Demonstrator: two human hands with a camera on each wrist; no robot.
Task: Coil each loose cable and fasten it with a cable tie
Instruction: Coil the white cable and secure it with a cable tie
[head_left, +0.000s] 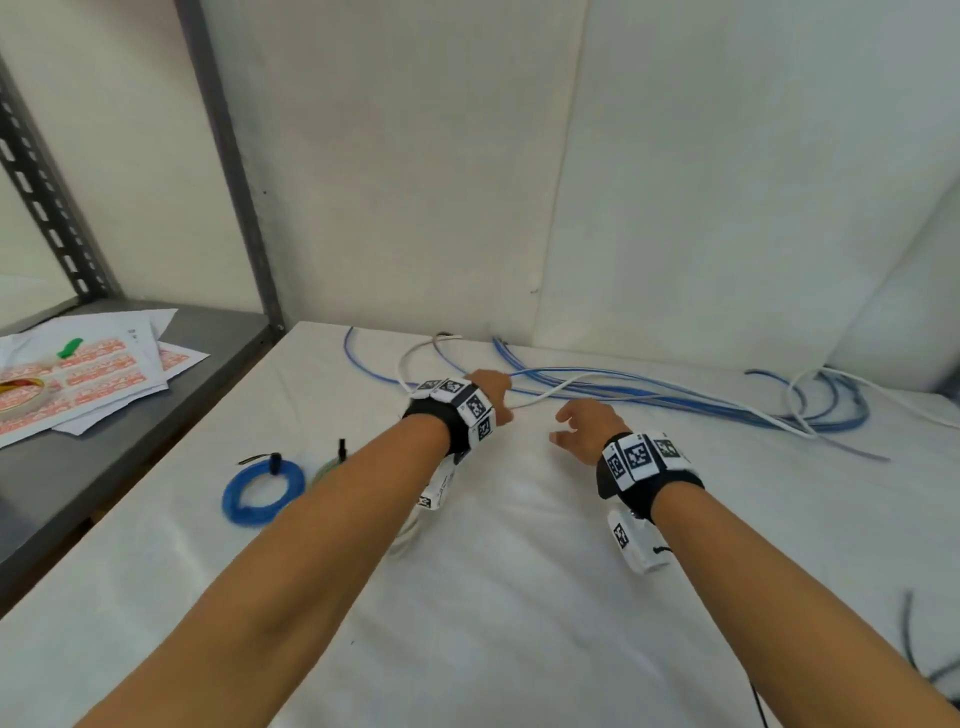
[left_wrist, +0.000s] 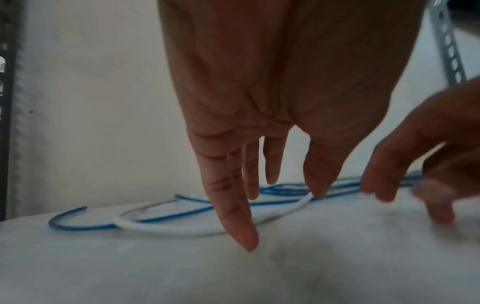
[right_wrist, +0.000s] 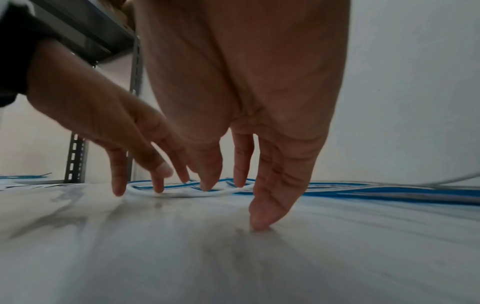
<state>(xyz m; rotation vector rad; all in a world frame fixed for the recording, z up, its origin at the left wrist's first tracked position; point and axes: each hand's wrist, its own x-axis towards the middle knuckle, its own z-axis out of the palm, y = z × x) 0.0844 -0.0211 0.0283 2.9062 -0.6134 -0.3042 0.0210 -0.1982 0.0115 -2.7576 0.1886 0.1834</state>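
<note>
Reaching: both hands are stretched out over the white-covered table (head_left: 519, 597), toward the loose cables at its far side.
Left hand: the left hand (head_left: 488, 387) hangs palm down with fingers (left_wrist: 233, 205) straight and slightly spread, holding nothing; its tips point at the loop of the white cable (left_wrist: 166, 229), and I cannot tell whether any of them touches it.
Right hand: the right hand (head_left: 584, 428) is just right of the left, fingers (right_wrist: 275, 185) loosely extended and spread, gripping nothing; the little fingertip looks to meet the table cover, the others hang above the cables.
Loose cables: the white cable runs from the far middle of the table under the left hand and away to the right; the blue cables (head_left: 675, 397) lie in long strands from far middle to far right, crossing it.
Coiled cable: a blue coil (head_left: 262, 488) lies near the left table edge, a black tie (head_left: 274, 462) standing up from it; a second, paler coil (head_left: 324, 467) beside it is partly hidden by the left forearm.
Shelf: the grey metal shelf (head_left: 156, 415) on the left carries sheets of paper (head_left: 104, 364) with orange printed labels, too blurred to read, a green clip (head_left: 70, 347) and a roll of tape (head_left: 21, 397).
Wristbands: both wrists wear black bands with square black-and-white coded markers (head_left: 636, 454); no words are legible.
</note>
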